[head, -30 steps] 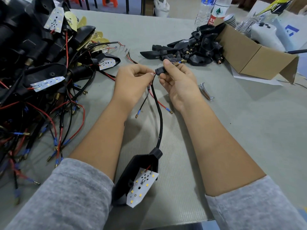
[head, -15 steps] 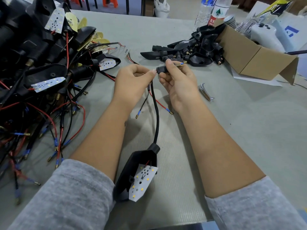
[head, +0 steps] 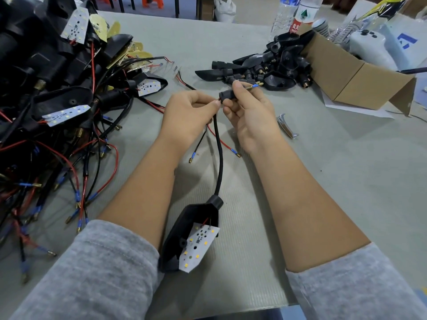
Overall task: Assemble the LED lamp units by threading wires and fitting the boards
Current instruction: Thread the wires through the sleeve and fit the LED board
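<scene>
Head view: a person in grey knit sleeves works at a grey-green, finely ribbed surface (head: 335, 181). The left hand (head: 187, 116) has its fingers curled, thumb and forefinger pinched on thin wires at the mouth of a small black rubber stem (head: 227, 95); the right hand (head: 249, 116) holds that stem with fingers clamped round it, a brass spring and blue-sleeved terminal (head: 254, 85) poking out past the fingertips. A smooth black sleeved cable (head: 219, 158) runs from the hands towards the near edge to a matte black, teardrop-shaped lamp housing (head: 184, 229), in which a white, pointed LED board (head: 198, 247) dotted with yellow chips sits tilted. Loose red and black wires (head: 212, 144) with brass tips trail beneath the hands. A tangled heap of finished units (head: 53, 107) fills the left edge; empty black housings (head: 265, 68) spill from a tipped cardboard box (head: 346, 72) at the far right corner, with plastic bottles (head: 295, 15) behind. A shiny metal clip (head: 286, 125) lies right of the hands.
</scene>
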